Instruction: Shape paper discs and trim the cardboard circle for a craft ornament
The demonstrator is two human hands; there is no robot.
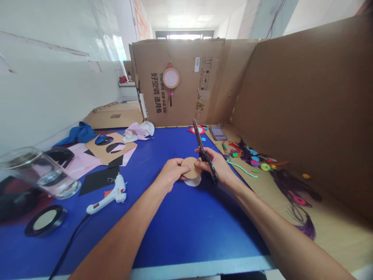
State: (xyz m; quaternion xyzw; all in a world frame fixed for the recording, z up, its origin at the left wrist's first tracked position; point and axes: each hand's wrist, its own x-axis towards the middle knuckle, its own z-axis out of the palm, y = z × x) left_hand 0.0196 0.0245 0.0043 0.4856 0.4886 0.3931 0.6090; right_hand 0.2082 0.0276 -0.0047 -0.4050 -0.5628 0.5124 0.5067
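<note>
My left hand (pixel 171 173) is closed on the left edge of a brown cardboard disc (pixel 190 168), held just above the blue table (pixel 180 225). A white round piece (pixel 194 181) peeks out under the disc. My right hand (pixel 217 165) touches the disc's right edge and grips black scissors (pixel 201 146). The scissor blades point up and away from me, nearly shut.
A white glue gun (pixel 112 194) with a black cord lies at the left, near a glass jar (pixel 37 171), a tape roll (pixel 45 221), and cut cardboard and paper sheets (pixel 109 149). Coloured craft bits (pixel 256 159) lie at the right. Tall cardboard walls (pixel 305 97) enclose the back and right.
</note>
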